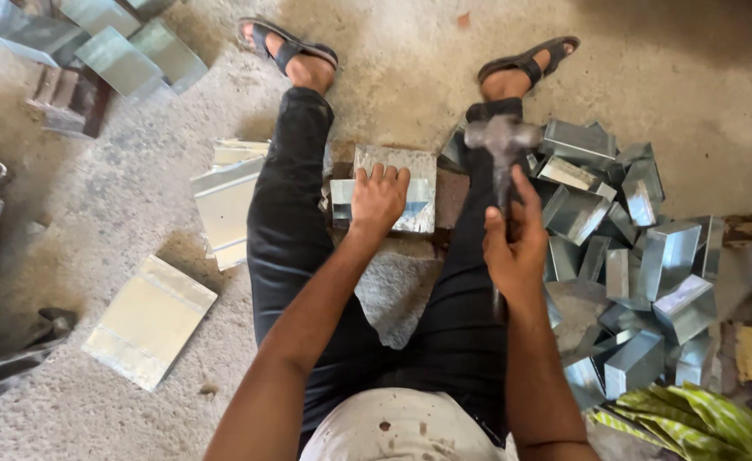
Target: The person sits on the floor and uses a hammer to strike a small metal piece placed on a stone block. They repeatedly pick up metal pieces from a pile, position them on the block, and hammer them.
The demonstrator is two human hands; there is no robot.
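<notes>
— How are the arms set?

— Both reach forward from the body, bare from the elbow down, between the spread legs in dark trousers. The left forearm runs straight ahead; the right one rises a little.

— And the left hand [378,198]?

— Palm down, fingers together and stretched forward, pressing flat, wrist nearly straight.

— The right hand [515,243]?

— Closed in a fist around a handle, thumb laid along the top, index finger partly extended, back of the hand facing up and outward. It is raised above the level of the left.

— The feet?

— In dark sandals, toes pointing away, well apart.
</notes>
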